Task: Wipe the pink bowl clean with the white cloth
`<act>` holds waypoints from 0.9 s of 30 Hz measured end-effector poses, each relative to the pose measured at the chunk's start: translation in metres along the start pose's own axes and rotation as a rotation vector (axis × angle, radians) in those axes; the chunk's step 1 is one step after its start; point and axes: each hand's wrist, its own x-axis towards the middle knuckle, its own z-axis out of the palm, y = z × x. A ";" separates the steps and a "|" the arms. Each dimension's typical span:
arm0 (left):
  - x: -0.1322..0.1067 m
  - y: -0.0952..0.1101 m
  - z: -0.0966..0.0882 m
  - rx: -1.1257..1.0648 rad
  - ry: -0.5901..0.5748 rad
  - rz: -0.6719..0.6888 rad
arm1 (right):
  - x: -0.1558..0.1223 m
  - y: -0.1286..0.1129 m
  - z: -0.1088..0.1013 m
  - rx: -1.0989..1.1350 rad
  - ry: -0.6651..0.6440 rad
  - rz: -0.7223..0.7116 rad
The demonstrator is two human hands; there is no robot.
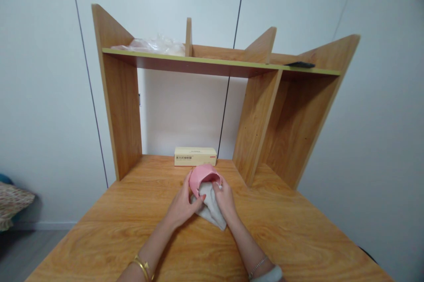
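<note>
A pink bowl-shaped object [201,175] stands tipped on its side on the wooden desk [126,224], its opening facing me. A light grey cloth [210,207] is pushed into it and trails toward me. My left hand [183,206] curls round the bowl's left rim, thumb pressing on the cloth. My right hand [225,198] grips the cloth and the bowl's right edge with closed fingers.
A long cream cardboard box [195,156] lies just behind the bowl. A wooden hutch [121,109] with dividers stands at the desk's back; crumpled clear plastic [155,45] and a dark flat object [300,65] lie on its shelf. Patterned fabric [11,202] sits at far left.
</note>
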 end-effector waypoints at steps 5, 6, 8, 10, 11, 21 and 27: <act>-0.001 0.001 -0.006 0.121 0.036 0.020 | -0.002 -0.012 -0.007 -0.449 -0.086 0.073; -0.001 0.001 -0.009 0.162 0.024 0.019 | -0.002 -0.014 -0.008 -0.532 -0.118 0.065; -0.001 0.002 -0.013 0.216 0.004 0.024 | -0.003 -0.015 -0.008 -0.612 -0.183 0.010; 0.000 0.002 -0.014 0.229 -0.002 0.037 | -0.003 -0.014 -0.008 -0.613 -0.220 -0.042; 0.000 0.002 -0.014 0.226 0.001 0.044 | -0.002 -0.013 -0.008 -0.604 -0.227 -0.052; 0.002 -0.008 -0.010 0.146 0.047 -0.034 | -0.001 -0.010 -0.007 -0.481 -0.272 0.012; 0.005 -0.015 -0.005 0.008 0.053 -0.071 | 0.001 -0.003 -0.003 -0.288 -0.236 -0.014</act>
